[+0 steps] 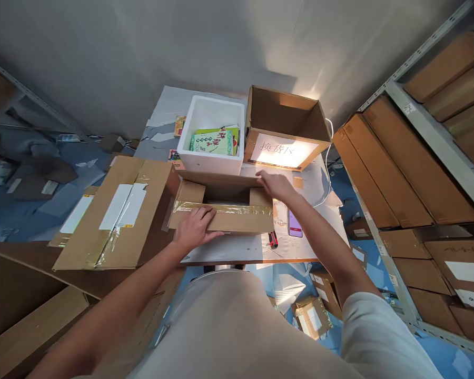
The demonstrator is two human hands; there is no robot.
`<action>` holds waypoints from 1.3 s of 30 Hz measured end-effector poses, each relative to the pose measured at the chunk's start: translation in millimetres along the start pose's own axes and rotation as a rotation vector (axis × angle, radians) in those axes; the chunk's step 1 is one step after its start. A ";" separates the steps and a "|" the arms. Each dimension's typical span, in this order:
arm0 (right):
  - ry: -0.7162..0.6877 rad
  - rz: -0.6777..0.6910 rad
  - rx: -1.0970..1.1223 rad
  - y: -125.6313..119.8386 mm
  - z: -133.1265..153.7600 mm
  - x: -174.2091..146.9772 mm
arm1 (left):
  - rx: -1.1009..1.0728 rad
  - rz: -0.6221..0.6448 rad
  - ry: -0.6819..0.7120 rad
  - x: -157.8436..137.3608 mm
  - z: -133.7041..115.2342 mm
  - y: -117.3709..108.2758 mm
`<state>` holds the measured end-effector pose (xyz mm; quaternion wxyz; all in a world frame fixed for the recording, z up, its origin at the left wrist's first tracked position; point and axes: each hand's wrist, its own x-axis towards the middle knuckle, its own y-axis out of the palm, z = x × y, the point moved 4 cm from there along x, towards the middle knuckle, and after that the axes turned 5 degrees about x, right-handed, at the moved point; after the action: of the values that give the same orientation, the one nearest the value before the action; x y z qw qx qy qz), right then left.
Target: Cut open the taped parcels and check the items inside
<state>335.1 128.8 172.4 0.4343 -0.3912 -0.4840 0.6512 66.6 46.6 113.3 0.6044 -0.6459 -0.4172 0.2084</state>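
In front of me on the table is a cardboard box (pixel 226 223) with its top flaps apart and clear tape along the near flap. My left hand (pixel 195 226) is at the near flap, its fingers bent over the taped edge and the thumb stretched along the front. At the far right corner, my right hand (pixel 276 185) grips the raised back flap; its fingertips are partly hidden. The inside of the box looks dark, and I cannot make out anything in it. A red and black tool, perhaps a box cutter (pixel 273 240), lies by the box's right front corner.
Behind stand a white foam box (pixel 212 163) holding green printed packets (pixel 213 142) and a tall open carton (pixel 284 126) with a handwritten label. A large taped carton (pixel 120 210) is at left. A phone (pixel 295 225) lies right, near a white cable (pixel 328 163). Shelves with boxes (pixel 383 158) line the right.
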 end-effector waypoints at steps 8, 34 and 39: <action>0.423 -0.173 0.199 22.8 -33.1 61.0 | 0.043 0.022 -0.215 1.3 2.0 -11.6; -0.255 0.033 0.092 68.5 78.8 -151.3 | -0.146 0.302 0.122 -22.9 -0.2 -65.5; -0.219 0.207 0.246 32.0 69.3 -111.9 | -0.044 0.432 0.416 28.9 -14.3 -51.5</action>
<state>300.2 -2.0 166.9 0.3544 -0.3098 -0.4022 0.7853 79.3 56.8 171.9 0.6045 -0.7614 -0.1419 0.1864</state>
